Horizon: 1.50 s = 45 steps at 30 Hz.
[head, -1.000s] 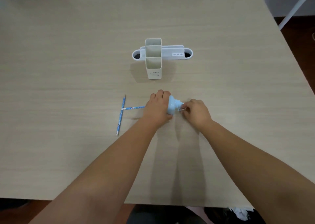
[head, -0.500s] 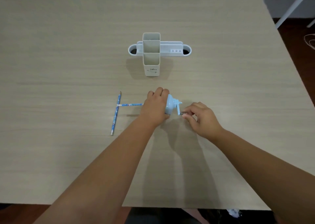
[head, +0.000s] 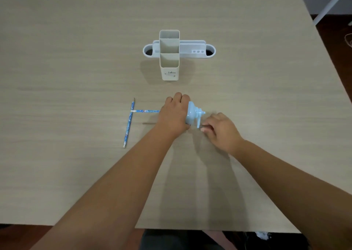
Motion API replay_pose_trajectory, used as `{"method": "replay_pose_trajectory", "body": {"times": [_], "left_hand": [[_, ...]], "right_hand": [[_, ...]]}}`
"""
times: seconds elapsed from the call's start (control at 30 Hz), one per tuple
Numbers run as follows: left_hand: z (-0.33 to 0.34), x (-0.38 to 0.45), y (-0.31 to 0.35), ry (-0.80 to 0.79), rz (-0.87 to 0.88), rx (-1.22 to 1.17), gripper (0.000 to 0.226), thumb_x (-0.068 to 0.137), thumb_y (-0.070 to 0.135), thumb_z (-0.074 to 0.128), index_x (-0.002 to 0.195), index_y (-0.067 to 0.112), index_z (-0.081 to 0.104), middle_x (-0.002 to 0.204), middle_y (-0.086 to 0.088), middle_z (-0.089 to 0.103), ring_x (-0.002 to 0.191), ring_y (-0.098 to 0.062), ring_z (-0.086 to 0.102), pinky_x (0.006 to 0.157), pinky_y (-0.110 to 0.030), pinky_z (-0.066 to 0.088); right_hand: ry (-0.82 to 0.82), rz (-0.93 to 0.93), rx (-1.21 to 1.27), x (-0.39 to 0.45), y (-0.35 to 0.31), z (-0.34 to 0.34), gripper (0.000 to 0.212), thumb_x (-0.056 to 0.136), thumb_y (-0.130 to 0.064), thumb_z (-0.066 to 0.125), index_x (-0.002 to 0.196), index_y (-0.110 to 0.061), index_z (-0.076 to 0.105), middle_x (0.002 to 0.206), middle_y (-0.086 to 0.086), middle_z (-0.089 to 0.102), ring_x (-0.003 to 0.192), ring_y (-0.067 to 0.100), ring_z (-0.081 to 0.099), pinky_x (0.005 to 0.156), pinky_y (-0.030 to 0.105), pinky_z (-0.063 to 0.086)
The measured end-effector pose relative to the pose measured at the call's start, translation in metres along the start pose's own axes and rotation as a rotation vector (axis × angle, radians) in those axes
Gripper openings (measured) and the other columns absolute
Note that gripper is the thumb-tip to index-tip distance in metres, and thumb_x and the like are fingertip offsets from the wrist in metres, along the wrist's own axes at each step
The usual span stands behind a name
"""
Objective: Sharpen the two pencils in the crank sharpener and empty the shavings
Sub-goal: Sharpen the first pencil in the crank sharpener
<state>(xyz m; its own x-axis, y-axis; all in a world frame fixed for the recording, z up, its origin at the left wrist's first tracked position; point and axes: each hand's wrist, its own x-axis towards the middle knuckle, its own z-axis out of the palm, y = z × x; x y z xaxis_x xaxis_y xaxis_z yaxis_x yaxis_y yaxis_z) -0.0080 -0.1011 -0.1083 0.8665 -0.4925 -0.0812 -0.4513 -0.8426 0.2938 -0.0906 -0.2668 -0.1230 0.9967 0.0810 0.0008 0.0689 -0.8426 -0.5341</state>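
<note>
A light blue crank sharpener [head: 193, 113] sits at the middle of the table. My left hand [head: 174, 114] is clamped over its body from the left. My right hand [head: 219, 129] pinches the crank handle [head: 200, 125], which hangs low on the sharpener's right side. One blue patterned pencil [head: 146, 111] lies level and runs under my left hand into the sharpener; its tip is hidden. A second blue pencil [head: 129, 123] lies loose on the table, crossing the first one's outer end, sharp point away from me.
A white desk organiser [head: 192, 49] with a tall cream two-cell pencil holder [head: 169, 59] in front of it stands behind the sharpener. The wooden table [head: 76, 69] ends at the right, where a white frame leg [head: 331, 4] stands on dark floor.
My right hand has swung the crank handle from up beside the sharpener down to its low point. The left hand and both pencils have stayed put.
</note>
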Motion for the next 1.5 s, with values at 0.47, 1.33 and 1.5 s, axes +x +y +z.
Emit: {"method": "replay_pose_trajectory", "body": {"times": [0.47,1.33,1.5], "left_hand": [[-0.005,0.003,-0.001,-0.046,0.054,0.016,0.065,0.059,0.022,0.077,0.116,0.012,0.047,0.112,-0.007,0.048,0.091,-0.029,0.046,0.081,-0.040,0.046],[-0.006,0.003,-0.002,-0.015,0.069,-0.003,0.066,0.059,0.029,0.081,0.115,0.015,0.048,0.109,-0.003,0.049,0.080,-0.021,0.035,0.075,-0.030,0.035],[-0.003,0.003,-0.002,-0.005,0.044,-0.003,0.068,0.057,0.027,0.082,0.113,0.015,0.047,0.109,-0.004,0.048,0.081,-0.022,0.038,0.074,-0.032,0.039]], "right_hand": [[0.046,0.162,-0.121,0.036,0.012,0.002,0.018,0.085,-0.029,0.058,0.085,-0.012,0.066,0.082,0.009,0.066,0.086,0.032,0.052,0.076,0.041,0.042],[0.164,0.236,0.277,0.057,0.001,-0.031,0.010,0.085,-0.021,0.065,0.077,-0.015,0.063,0.071,0.001,0.060,0.082,0.017,0.046,0.067,0.021,0.038],[-0.075,0.102,0.055,0.017,0.004,-0.008,0.019,0.077,-0.029,0.060,0.075,-0.010,0.065,0.063,-0.002,0.056,0.070,0.021,0.044,0.066,0.032,0.041]]}}
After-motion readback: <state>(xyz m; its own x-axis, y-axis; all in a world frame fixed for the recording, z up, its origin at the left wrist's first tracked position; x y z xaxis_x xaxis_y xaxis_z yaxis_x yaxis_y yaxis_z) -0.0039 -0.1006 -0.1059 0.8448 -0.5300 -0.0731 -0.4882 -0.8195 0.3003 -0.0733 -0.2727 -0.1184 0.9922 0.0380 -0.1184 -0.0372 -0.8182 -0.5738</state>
